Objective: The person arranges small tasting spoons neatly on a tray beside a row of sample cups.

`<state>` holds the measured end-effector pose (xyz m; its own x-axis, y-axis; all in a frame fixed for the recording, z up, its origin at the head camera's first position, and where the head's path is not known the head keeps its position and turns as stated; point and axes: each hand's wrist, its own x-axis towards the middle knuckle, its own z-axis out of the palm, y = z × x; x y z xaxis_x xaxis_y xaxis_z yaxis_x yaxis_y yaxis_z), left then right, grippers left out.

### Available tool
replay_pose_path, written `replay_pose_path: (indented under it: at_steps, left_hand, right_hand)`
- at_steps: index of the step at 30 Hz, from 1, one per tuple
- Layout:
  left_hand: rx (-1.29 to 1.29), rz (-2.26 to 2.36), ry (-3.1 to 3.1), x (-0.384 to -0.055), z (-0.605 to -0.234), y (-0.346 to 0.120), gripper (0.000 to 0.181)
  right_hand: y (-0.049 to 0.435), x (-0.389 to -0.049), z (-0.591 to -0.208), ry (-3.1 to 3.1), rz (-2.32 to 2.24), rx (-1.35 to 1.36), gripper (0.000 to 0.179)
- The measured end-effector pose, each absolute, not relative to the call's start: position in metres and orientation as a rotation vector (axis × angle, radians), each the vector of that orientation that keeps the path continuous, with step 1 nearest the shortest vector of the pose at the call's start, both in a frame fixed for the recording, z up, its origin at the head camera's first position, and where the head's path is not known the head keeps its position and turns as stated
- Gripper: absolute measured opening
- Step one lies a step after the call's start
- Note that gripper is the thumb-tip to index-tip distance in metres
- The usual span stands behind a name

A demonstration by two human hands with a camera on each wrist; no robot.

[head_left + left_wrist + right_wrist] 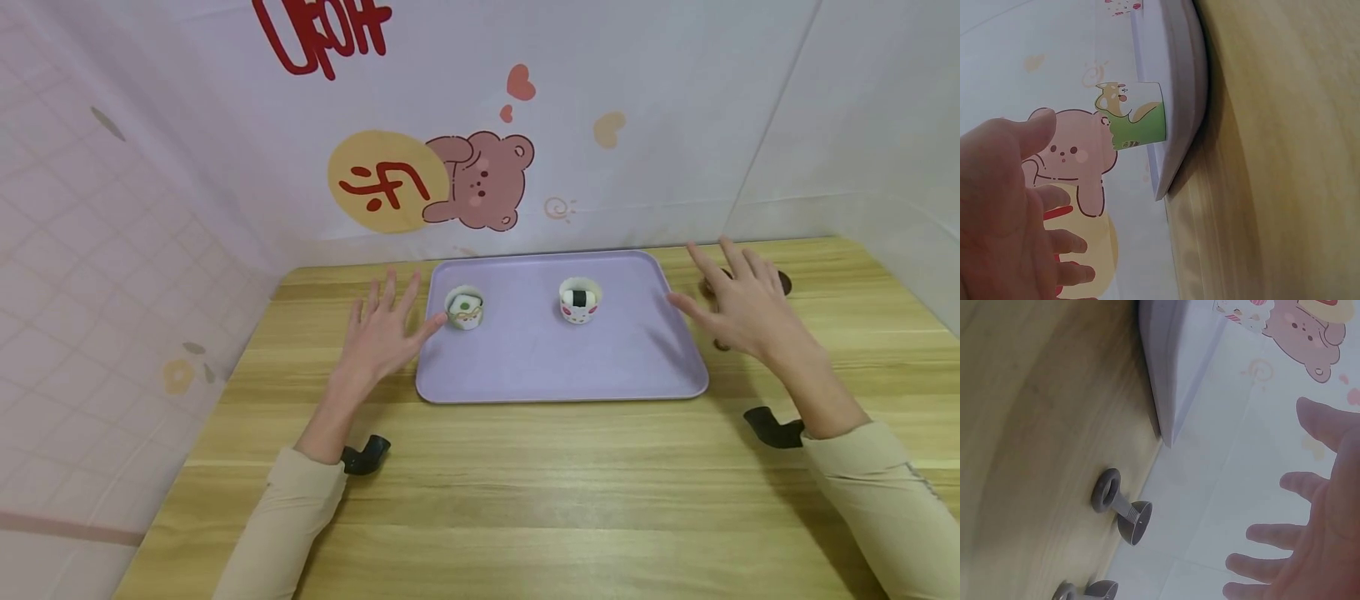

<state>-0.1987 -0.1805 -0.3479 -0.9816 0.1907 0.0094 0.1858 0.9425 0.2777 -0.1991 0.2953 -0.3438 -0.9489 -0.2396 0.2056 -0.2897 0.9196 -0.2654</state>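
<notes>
Tray [525, 362] on wooden table [562, 492], printed backdrop [570, 167]

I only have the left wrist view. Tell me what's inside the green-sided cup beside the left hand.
Observer: The head view shows a white piece with a green spot on top in that cup.
Operator: Now report on the right hand.
Observer: It holds nothing; its fingers are spread.
Operator: Describe what's on the table past the right end of the tray.
Observer: The right wrist view shows a dark item there, with a ring at one end and a bowl shape at the other.
</notes>
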Motion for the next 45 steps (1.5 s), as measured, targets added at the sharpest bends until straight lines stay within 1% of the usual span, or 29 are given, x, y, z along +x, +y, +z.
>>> replay_pose_path:
  at_steps: [18,33,45]
  left_hand:
    - [0.323,0.552,3.046,-0.200,-0.351,-0.184,0.086]
    - [0.279,0.726,2.983,-0.202,-0.353,-0.187,0.090]
    - [0.288,0.813,2.977,-0.205,-0.355,-0.190,0.087]
  right_hand:
    - [0.304,-0.203,-0.346,-2.938,0.542,0.343,0.081]
    - [0.312,-0.208,-0.348,-2.910,0.652,0.340,0.081]
    - [0.319,-0.212,-0.350,-2.981,0.706,0.269,0.083]
